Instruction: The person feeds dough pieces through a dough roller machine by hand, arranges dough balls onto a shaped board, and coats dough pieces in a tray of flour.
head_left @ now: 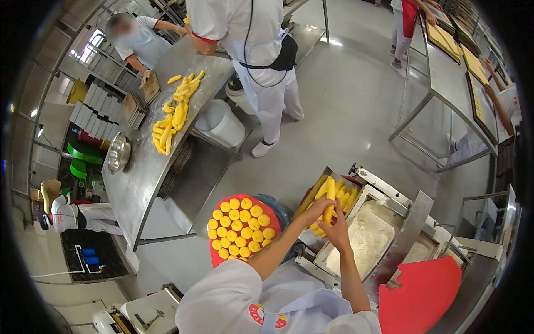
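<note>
In the head view, I take the floury tray (364, 236) as my landmark. Both of my hands are just beyond its upper left edge. My left hand (317, 213) has its fingers closed around the lower part of a long yellow dough stick (331, 192), which points away from me. My right hand (335, 229) is right beside it, fingers partly curled near the stick's lower end; I cannot tell whether they grip it.

More yellow sticks (347, 196) lie in a bin beyond the tray, close behind my hands. Left of the tray, I see a red board (214, 251) covered with round yellow pieces (240, 225); to its lower right is a red panel (421, 295).

Farther off, up and left of the tray, a metal bench (208, 69) carries a heap of yellow pieces (179, 114) and a steel bowl (119, 152). One person (272, 72) stands against it, another (146, 44) across it, a hand on a flat board (151, 87).
</note>
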The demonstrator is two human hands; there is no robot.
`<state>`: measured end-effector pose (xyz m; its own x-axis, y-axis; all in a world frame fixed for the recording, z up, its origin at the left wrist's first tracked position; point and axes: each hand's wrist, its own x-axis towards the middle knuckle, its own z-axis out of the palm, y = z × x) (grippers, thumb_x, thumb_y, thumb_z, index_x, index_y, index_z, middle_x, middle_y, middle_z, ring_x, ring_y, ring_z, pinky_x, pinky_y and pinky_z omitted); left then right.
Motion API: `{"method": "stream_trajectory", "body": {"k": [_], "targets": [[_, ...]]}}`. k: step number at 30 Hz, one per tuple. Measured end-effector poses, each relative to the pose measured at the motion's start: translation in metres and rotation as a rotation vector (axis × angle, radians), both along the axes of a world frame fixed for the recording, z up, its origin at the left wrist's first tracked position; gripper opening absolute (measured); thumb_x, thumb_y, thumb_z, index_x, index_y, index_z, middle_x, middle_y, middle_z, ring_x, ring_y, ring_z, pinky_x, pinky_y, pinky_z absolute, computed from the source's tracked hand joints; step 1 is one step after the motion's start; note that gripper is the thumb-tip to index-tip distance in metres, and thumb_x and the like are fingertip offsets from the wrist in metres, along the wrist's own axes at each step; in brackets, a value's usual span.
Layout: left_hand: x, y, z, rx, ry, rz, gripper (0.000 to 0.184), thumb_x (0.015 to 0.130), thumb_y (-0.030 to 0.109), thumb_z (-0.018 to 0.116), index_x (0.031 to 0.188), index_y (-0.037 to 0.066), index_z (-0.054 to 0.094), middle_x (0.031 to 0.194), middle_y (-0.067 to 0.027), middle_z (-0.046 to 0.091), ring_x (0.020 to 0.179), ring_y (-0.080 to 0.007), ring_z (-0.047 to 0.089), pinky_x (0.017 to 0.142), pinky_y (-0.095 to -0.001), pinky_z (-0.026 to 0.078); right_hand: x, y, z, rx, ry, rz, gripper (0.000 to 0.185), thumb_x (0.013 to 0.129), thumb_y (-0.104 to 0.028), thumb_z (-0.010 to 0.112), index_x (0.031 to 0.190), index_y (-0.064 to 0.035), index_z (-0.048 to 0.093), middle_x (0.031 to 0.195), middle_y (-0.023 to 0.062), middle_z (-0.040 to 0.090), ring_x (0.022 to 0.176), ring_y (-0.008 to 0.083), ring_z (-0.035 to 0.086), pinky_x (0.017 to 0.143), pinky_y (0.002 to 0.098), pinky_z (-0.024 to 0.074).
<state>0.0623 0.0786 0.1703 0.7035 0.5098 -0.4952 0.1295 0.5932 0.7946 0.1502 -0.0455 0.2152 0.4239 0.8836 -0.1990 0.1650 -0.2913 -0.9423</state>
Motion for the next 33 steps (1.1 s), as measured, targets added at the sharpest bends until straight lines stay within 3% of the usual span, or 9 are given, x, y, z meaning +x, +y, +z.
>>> {"method": "stream_trajectory", "body": {"k": [3,7,9,15,19,24,26,27,33], "targets": [[0.008,0.008,0.082,0.396,0.218,-0.476,0.073,0.093,0.046,0.060,0.142,-0.005,0.038,0.132,-0.0202,0.052,0.124,-0.0277,0.051,0.105,-0.0364,0.040,0.010,-0.007,0.004,-0.079,0.234,-0.103,0.066,0.091,-0.016,0.070,0.146,-0.0018,0.038,0.135,0.0106,0.056,0.118,0.0203,0.056,0.101,0.0324,0.0454],[0.012,-0.032,0.084,0.698,0.053,-0.219,0.093,0.089,0.051,0.066,0.156,0.006,0.021,0.143,-0.0233,0.042,0.137,-0.0332,0.038,0.115,-0.0437,0.029,0.027,-0.023,0.008,0.165,0.571,-0.315,0.047,0.097,-0.017,0.063,0.138,-0.0022,0.045,0.127,0.0083,0.059,0.114,0.0179,0.058,0.097,0.0318,0.0473],[0.010,-0.059,0.065,0.753,0.234,-0.306,0.082,0.092,0.046,0.066,0.153,0.006,0.027,0.127,-0.0200,0.053,0.106,-0.0282,0.060,0.089,-0.0390,0.049,0.029,-0.038,0.011,0.243,0.643,-0.404,0.041,0.099,-0.017,0.061,0.135,-0.0029,0.048,0.123,0.0068,0.061,0.110,0.0163,0.060,0.094,0.0313,0.0487],[0.010,-0.086,0.086,0.490,0.212,-0.337,0.060,0.096,0.038,0.063,0.143,0.006,0.045,0.073,-0.0037,0.061,0.047,-0.0134,0.049,0.046,-0.0306,0.043,0.097,-0.111,0.042,0.070,0.082,-0.558,0.041,0.099,-0.006,0.055,0.139,-0.0025,0.050,0.105,0.0060,0.062,0.090,0.0153,0.060,0.079,0.0298,0.0520],[0.029,-0.085,0.058,1.031,0.129,-0.236,0.061,0.097,0.021,0.057,0.150,0.005,0.034,0.117,-0.0266,0.054,0.092,-0.0352,0.061,0.077,-0.0448,0.051,0.107,-0.140,0.137,0.045,-0.644,-0.557,0.053,0.096,-0.001,0.055,0.147,-0.0041,0.043,0.117,0.0118,0.057,0.103,0.0202,0.057,0.090,0.0338,0.0484],[0.040,-0.152,0.105,1.201,0.478,-0.696,0.055,0.082,0.002,0.058,0.135,-0.007,0.046,0.121,-0.0345,0.046,0.081,-0.0416,0.065,0.070,-0.0477,0.056,0.076,-0.178,0.031,-0.443,-0.653,-0.169,0.028,0.084,-0.008,0.062,0.112,-0.0057,0.063,0.100,0.0173,0.065,0.094,0.0366,0.064,0.086,0.0434,0.0507],[0.049,-0.210,-0.047,1.448,0.531,-0.907,0.021,0.079,0.006,0.060,0.094,-0.001,0.072,0.097,-0.0250,0.065,0.080,-0.0366,0.070,0.062,-0.0468,0.056,0.062,-0.214,-0.096,-0.524,-0.708,0.315,0.015,0.078,-0.014,0.063,0.086,-0.0038,0.071,0.087,0.0244,0.068,0.086,0.0434,0.066,0.078,0.0494,0.0535],[0.040,-0.209,-0.020,1.365,0.390,-1.042,0.021,0.079,0.011,0.062,0.093,0.001,0.074,0.084,-0.0166,0.068,0.078,-0.0332,0.071,0.062,-0.0465,0.056,0.061,-0.207,-0.121,-0.529,-0.710,0.510,0.017,0.080,-0.015,0.061,0.085,-0.0026,0.071,0.082,0.0241,0.068,0.083,0.0430,0.067,0.077,0.0503,0.0536],[0.077,-0.152,0.063,1.482,0.376,-0.464,0.010,0.080,0.010,0.060,0.084,0.003,0.066,0.082,-0.0177,0.066,0.072,-0.0370,0.067,0.063,-0.0482,0.054,0.083,-0.165,0.080,-0.168,-0.698,-0.184,0.022,0.089,-0.012,0.057,0.103,-0.0006,0.070,0.089,0.0246,0.067,0.082,0.0423,0.064,0.072,0.0503,0.0507]]}}
